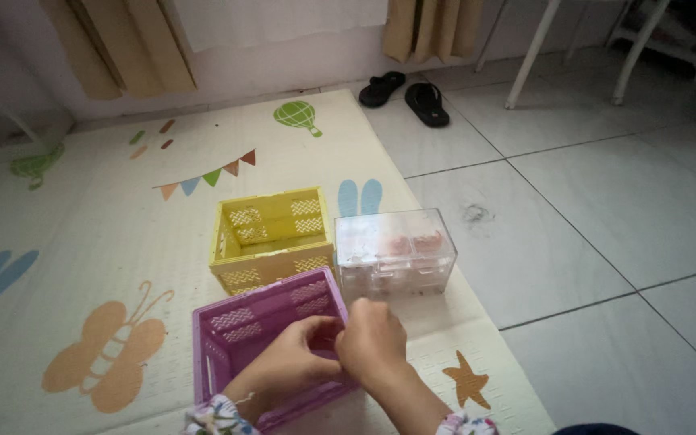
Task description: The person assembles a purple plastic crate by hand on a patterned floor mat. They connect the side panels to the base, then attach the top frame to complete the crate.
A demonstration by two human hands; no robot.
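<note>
A purple plastic crate (pixel 239 330) sits on the play mat close to me. My left hand (pixel 287 362) reaches inside it and my right hand (pixel 374 342) meets it at the crate's right wall, fingers pinched together there. What they pinch is hidden between the fingers. Behind it stands a yellow crate (pixel 271 238), which looks to hold nothing. To the right of that is a clear plastic box (pixel 395 254) with pinkish things inside.
A cream play mat (pixel 90 242) with butterfly, star and balloon prints covers the left floor. White tiles (pixel 606 209) lie to the right. Black sandals (pixel 408 93) rest by the wall, near white furniture legs (pixel 529 56) and curtains.
</note>
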